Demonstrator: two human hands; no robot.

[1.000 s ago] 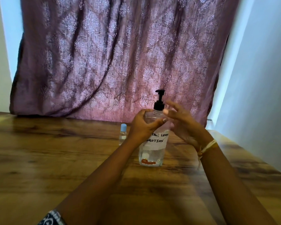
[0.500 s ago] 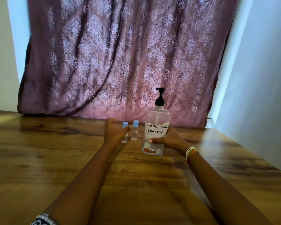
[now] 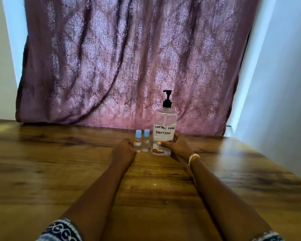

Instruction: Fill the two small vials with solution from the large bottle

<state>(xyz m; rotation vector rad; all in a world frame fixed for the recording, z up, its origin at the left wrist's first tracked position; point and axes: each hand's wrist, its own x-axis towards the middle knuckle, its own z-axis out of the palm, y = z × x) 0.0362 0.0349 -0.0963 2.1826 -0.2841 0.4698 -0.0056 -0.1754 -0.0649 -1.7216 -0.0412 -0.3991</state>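
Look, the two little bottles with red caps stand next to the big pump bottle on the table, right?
Almost. The head view shows the caps are light blue, not red. The two small vials do stand upright beside the large pump bottle on the wooden table.

A wooden table (image 3: pixel 42 171) with dark, streaky grain fills the lower half of the view, its glossy top catching soft light. Behind it hangs a mauve curtain (image 3: pixel 120 58) with a pale damask pattern, gathered in loose folds and glowing with daylight from behind. Plain pale walls (image 3: pixel 285 84) stand at either side.
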